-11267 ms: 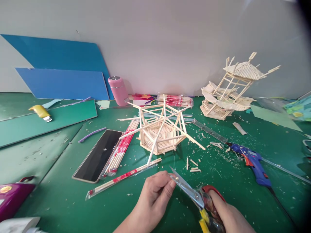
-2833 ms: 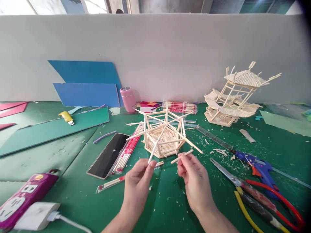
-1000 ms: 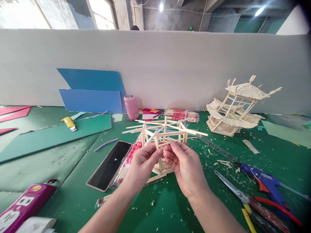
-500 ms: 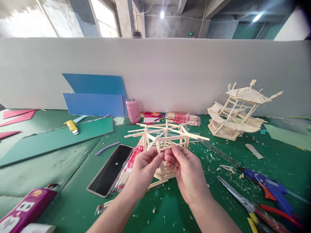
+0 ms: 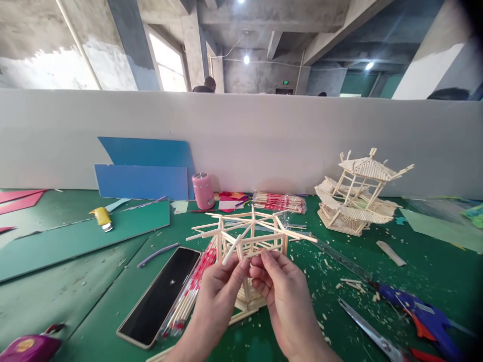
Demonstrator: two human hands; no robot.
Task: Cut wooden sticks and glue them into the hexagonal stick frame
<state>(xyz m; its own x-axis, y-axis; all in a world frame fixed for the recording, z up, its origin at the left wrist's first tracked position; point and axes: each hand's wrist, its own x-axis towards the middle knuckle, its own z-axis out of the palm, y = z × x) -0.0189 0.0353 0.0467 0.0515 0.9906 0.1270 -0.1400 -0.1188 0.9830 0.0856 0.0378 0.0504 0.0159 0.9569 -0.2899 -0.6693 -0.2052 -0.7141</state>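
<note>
A hexagon-like frame of thin wooden sticks [image 5: 262,240] stands on the table in front of me, with stick ends jutting out around its top. At its near side, my left hand [image 5: 216,291] is closed, thumb and fingers pinched at a front corner post. Beside it my right hand [image 5: 287,286] pinches a short wooden stick [image 5: 260,252] that lies across just below the top rail. The left fingertips meet this stick's left end. My fingers hide part of the stick and the frame's lower front.
A phone [image 5: 160,296] and packed sticks [image 5: 190,289] lie left of the frame. Scissors [image 5: 368,327], a blue glue gun [image 5: 418,306] and a clear ruler [image 5: 339,256] lie right. Behind are a pink canister [image 5: 203,191], a finished-looking stick pavilion [image 5: 364,198] and a grey partition [image 5: 245,141].
The view has tilted upward, so table and objects sit lower in the picture. Both hands stay pinched at the same part of the frame, with little visible movement.
</note>
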